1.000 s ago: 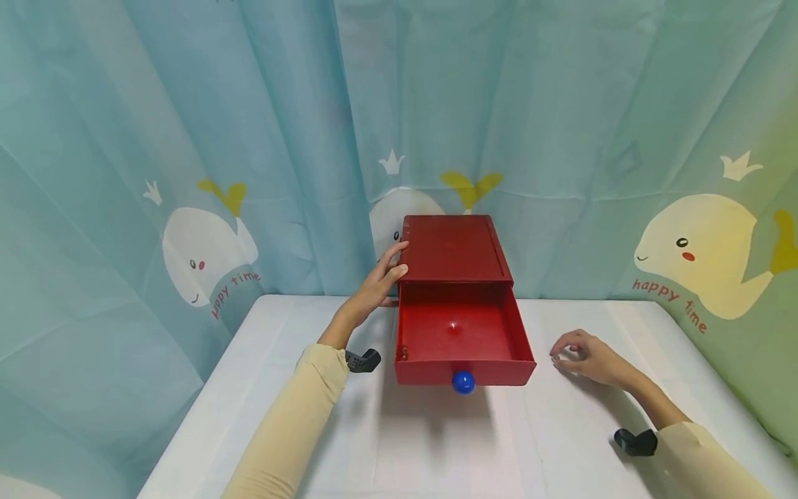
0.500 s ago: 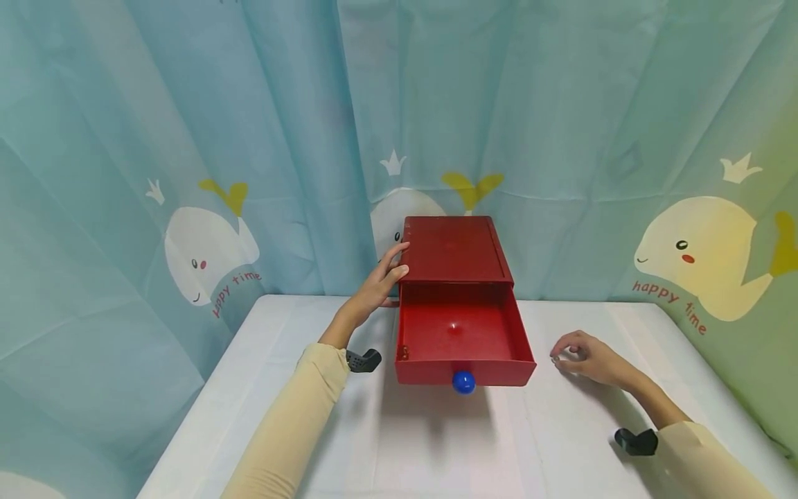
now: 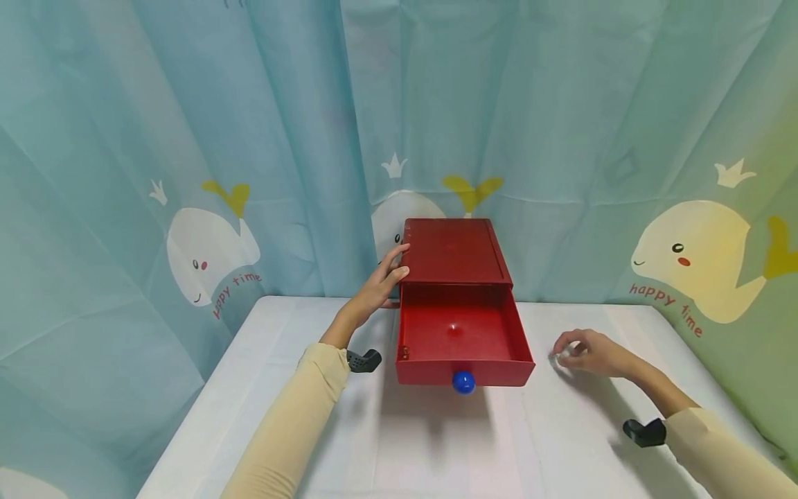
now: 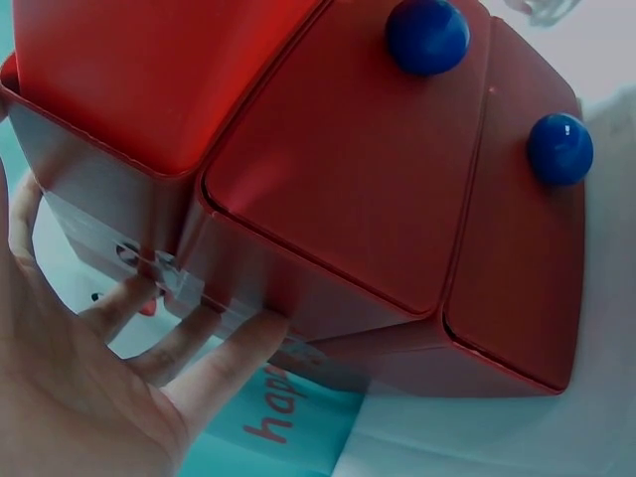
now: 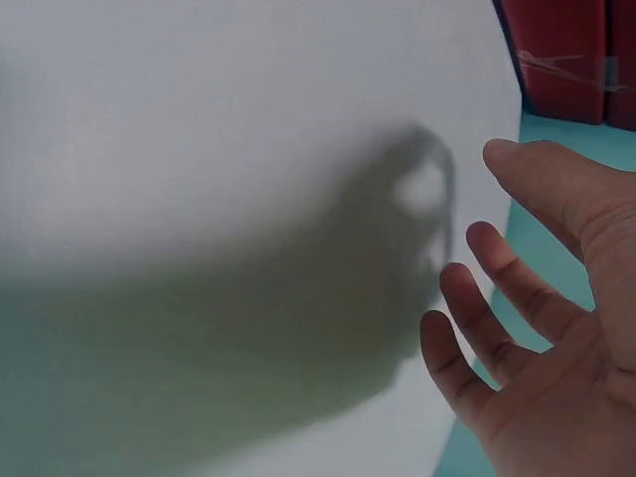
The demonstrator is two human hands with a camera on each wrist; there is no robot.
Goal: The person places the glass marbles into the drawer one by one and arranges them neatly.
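A red drawer cabinet (image 3: 457, 251) stands at the back of the table. Its top drawer (image 3: 455, 326) is pulled out and has a blue knob (image 3: 463, 382). In the left wrist view, two lower drawers (image 4: 348, 149) with blue knobs are closed. My left hand (image 3: 370, 294) rests against the cabinet's left side with fingers spread, fingertips at its top edge. To the right of the drawer, my right hand (image 3: 595, 352) pinches a small clear, glassy thing (image 3: 564, 355) just above the table; its kind is unclear. The right wrist view shows that hand (image 5: 556, 328) but not the thing.
A white cloth covers the table (image 3: 337, 443). Behind and beside it hangs a blue-green curtain (image 3: 299, 138) with whale prints. A small brownish spot (image 3: 404, 352) shows at the drawer's front left corner. Clear tape (image 4: 169, 273) runs along the cabinet's side.
The right hand has risen slightly and now shows the clear thing between thumb and finger. The left hand, cabinet and drawer have kept their places, with a slight view shift.
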